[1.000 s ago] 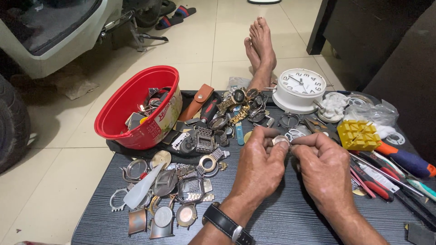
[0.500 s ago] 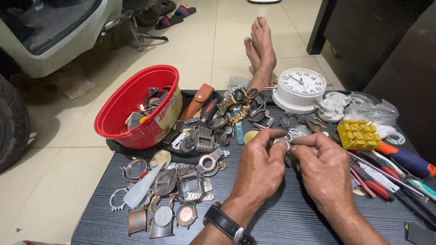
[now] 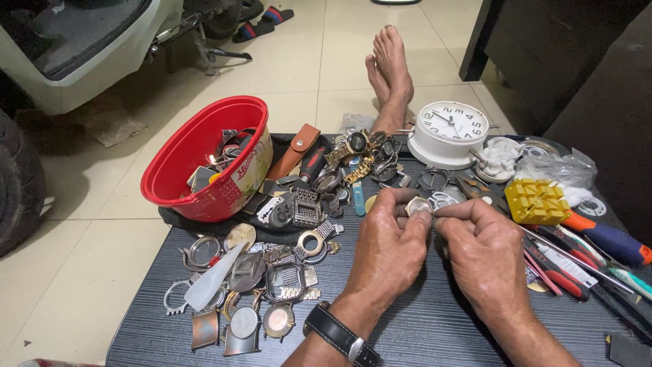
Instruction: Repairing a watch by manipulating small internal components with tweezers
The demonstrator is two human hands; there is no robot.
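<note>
My left hand [image 3: 388, 250] pinches a small round silver watch case [image 3: 418, 205] between thumb and fingers above the dark table [image 3: 435, 333]. A black wristwatch [image 3: 339, 333] sits on that wrist. My right hand [image 3: 483, 255] meets it from the right, fingertips closed on the same small case or a tiny part at its edge; which one is too small to tell. Both hands hover over the middle of the table, just in front of a heap of watch parts [image 3: 339, 177].
A tilted red plastic bowl [image 3: 183, 163] with parts stands at the left. Loose watch cases and backs [image 3: 251, 285] lie front left. White alarm clock [image 3: 448, 132], yellow block [image 3: 536, 200], screwdrivers [image 3: 598, 238] at right. Bare feet [image 3: 390, 75] rest on the tiled floor beyond.
Both hands stay together at the small case; the fingers have shifted only slightly. Nothing else has moved.
</note>
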